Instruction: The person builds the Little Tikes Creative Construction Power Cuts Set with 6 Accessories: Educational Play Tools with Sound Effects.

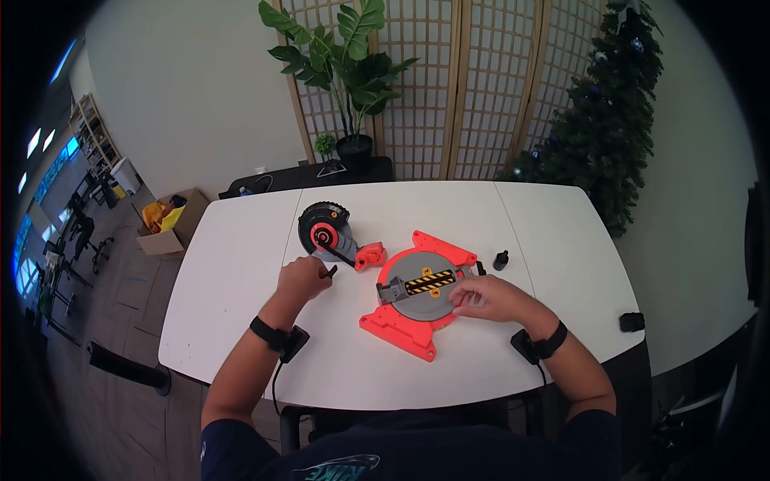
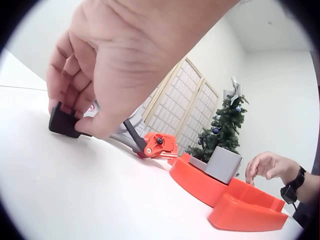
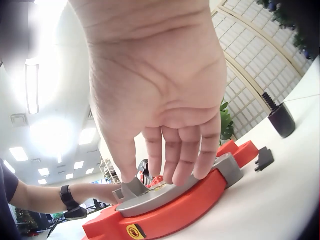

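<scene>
My left hand [image 1: 303, 278] pinches a small black part [image 1: 330, 272] at the white table's surface; the left wrist view shows the black piece [image 2: 63, 122] between thumb and fingers. Just behind that hand stands the black and grey saw head [image 1: 325, 231] with its red joint [image 1: 370, 256]. My right hand [image 1: 491, 299] is over the right side of the grey round turntable [image 1: 417, 307] on the red base [image 1: 401, 333]. In the right wrist view its fingers hang extended above the turntable [image 3: 150, 200], and contact cannot be told.
A black threaded knob [image 1: 500, 260] stands right of the base, with a small black piece [image 3: 264, 159] near it. Another black object [image 1: 632, 322] is at the table's right edge. Behind the table are a potted plant [image 1: 354, 148] and a decorated tree [image 1: 593, 120].
</scene>
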A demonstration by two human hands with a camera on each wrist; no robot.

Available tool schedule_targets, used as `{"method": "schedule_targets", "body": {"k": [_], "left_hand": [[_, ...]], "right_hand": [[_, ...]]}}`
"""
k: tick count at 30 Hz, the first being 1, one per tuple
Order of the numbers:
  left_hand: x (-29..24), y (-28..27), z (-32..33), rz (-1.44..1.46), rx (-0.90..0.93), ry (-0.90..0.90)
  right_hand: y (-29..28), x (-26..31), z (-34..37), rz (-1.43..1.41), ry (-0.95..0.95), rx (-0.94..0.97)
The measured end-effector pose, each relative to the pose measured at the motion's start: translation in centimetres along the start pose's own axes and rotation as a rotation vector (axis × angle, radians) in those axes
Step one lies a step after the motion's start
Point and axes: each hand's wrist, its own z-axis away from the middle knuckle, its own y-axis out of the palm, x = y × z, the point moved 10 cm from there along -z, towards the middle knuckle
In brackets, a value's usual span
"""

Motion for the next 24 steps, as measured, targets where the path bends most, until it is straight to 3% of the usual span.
{"method": "schedule_targets", "body": {"k": [5,9,11,15,17,19,22,24], "left_hand": [[-4.5,-4.9,2.0,0.524,-0.062,0.186],[-8.3,-6.4,3.2,0.684,-0.02,0.357],[-11.5,-6.8,4.9,0.867,0.043,0.648],[-15.0,-6.6,7.6,0.801,0.081,0.807],[-15.8,-6.0,7.8,0.839,0.116,0.804],[-16.5,-6.3,8.7,0.837,0.098,0.853],[-16.8,-5.6,8.6,0.79,0.091,0.876],[-16.5,-6.0,8.8,0.741,0.053,0.817]], "right_hand": [[1.0,2.3,-0.6,-0.016,0.018,0.076],[0.9,3.7,-1.4,0.001,0.016,0.043],[1.1,4.4,-1.7,-0.02,0.011,0.013],[2.1,5.4,-2.5,-0.069,-0.081,-0.087],[2.3,6.5,-2.8,-0.079,-0.115,-0.092],[3.0,6.5,-2.8,-0.035,0.011,0.009],[3.3,5.8,-3.2,0.092,-0.025,0.008],[2.7,4.9,-3.2,0.02,-0.029,-0.061]]}}
